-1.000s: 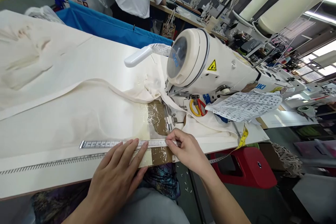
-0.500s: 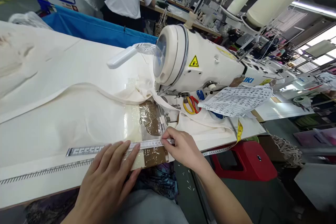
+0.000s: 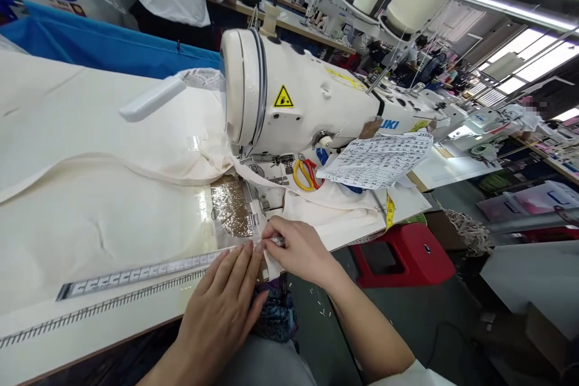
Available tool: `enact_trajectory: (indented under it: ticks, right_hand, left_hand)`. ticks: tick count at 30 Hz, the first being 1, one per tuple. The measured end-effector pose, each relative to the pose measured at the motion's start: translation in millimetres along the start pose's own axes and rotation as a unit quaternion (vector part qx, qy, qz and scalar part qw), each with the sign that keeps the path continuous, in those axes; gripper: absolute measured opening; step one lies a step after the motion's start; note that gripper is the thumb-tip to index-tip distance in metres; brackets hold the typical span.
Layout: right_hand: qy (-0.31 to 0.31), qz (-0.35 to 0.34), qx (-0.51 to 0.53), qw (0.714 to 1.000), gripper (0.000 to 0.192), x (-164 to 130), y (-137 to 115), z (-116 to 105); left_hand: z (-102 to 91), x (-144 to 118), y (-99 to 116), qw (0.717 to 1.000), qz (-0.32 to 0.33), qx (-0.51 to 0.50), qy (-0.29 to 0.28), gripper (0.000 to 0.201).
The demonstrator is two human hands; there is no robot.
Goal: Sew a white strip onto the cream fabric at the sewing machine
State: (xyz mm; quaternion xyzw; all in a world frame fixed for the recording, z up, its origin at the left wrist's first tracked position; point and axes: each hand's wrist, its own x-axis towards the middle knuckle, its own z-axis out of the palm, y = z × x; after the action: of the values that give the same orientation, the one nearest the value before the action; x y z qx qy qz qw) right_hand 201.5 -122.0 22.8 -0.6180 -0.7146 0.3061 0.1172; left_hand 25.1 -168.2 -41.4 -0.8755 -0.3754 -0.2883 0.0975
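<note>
At table edge: left hand (image 3: 217, 313) flat, pressing tape (image 3: 136, 273) onto cloth (image 3: 113, 223); right hand (image 3: 298, 250) pinching tape end. Likely light, limp, slippery; hold at ends.

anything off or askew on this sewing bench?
Mostly tidy. The printed paper sheet is propped loosely against the sewing machine, hanging over the scissors, and a yellow tape measure dangles off the table edge. Both hands pin the measuring tape flat.

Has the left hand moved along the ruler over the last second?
Yes. The left hand has slid along the ruler toward the sewing machine, and its fingertips now nearly meet the right hand below the presser foot.
</note>
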Motion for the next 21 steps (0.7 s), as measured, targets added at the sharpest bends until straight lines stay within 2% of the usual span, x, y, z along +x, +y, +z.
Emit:
enact_trajectory:
  ticks: [6, 9, 13, 21]
  right_hand:
    - [0.007, 0.009, 0.057, 0.998, 0.004, -13, 40, -20]
    - [0.011, 0.015, 0.074, 0.997, 0.006, -19, 53, -28]
    - [0.019, 0.014, 0.084, 0.996, 0.007, -21, 60, -33]
    - [0.039, 0.015, 0.066, 0.997, 0.009, -19, 59, -29]
  left_hand:
    - [-2.0, 3, 2, 1.000, -0.019, -0.001, -0.004, 0.040]
    - [-1.9, 3, 4, 0.999, -0.034, -0.002, -0.005, 0.040]
    - [-0.8, 4, 4, 1.000, -0.026, 0.003, -0.004, 0.038]
    - [1.5, 3, -1, 1.000, -0.010, 0.010, 0.003, 0.040]
